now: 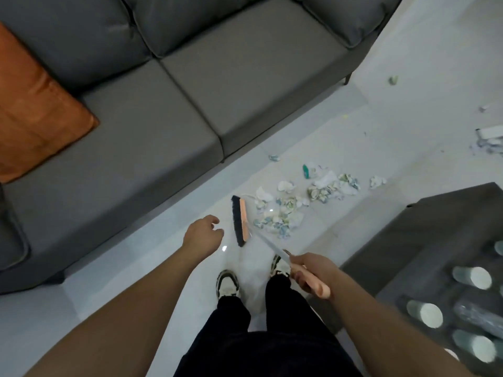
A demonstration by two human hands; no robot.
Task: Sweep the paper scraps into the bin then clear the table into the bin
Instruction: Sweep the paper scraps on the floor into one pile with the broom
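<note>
Down on the pale floor (408, 63), a broom (240, 221) is held by the right hand (313, 270), whose fingers are curled round the peach-coloured grip at the near end of the handle. The long axis of the handle runs from that hand, at near right, away and leftward to the broom head, which lies just left of the scattered paper scraps (288, 210). The head itself is set lengthwise near-to-far, with the dark bristles turned to the left, away from the scraps. The scraps are spread in a loose band trailing to the far right, between a grey sofa (163, 91) on the left and a dark table (424, 240) on the right; more pieces lie well apart at the far right, cut off by the frame edge. The left hand (202, 234) is seen near the broom head, fingers loosely curled and grasping nothing. On the table, pale round cups (472, 277) are blurred and hard to make out. An orange cushion (35, 118) is cut off at the left edge. No bin can be seen.
</note>
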